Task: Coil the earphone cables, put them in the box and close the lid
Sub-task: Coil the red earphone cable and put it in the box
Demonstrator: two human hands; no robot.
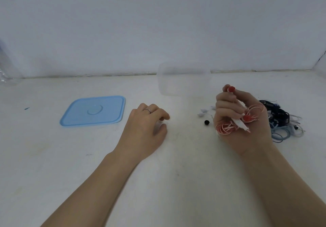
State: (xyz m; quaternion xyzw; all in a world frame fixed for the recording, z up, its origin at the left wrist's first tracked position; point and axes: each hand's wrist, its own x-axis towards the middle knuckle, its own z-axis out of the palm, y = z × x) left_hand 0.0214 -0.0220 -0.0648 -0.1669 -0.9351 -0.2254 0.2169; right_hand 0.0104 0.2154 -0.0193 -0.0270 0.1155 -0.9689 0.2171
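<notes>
The right hand (236,119) is gripping a pink coiled earphone cable with red earbuds (227,128), fingers (227,103) curled around it, likely keeping the loops together, just in front of the clear plastic box (183,78). Left of the box, the blue lid (93,111) is lying off on the white counter (158,182); the left hand (146,126) is resting there, fingers loosely curled, holding nothing. Tangled dark and blue cables (280,120) are waiting right of the box.
</notes>
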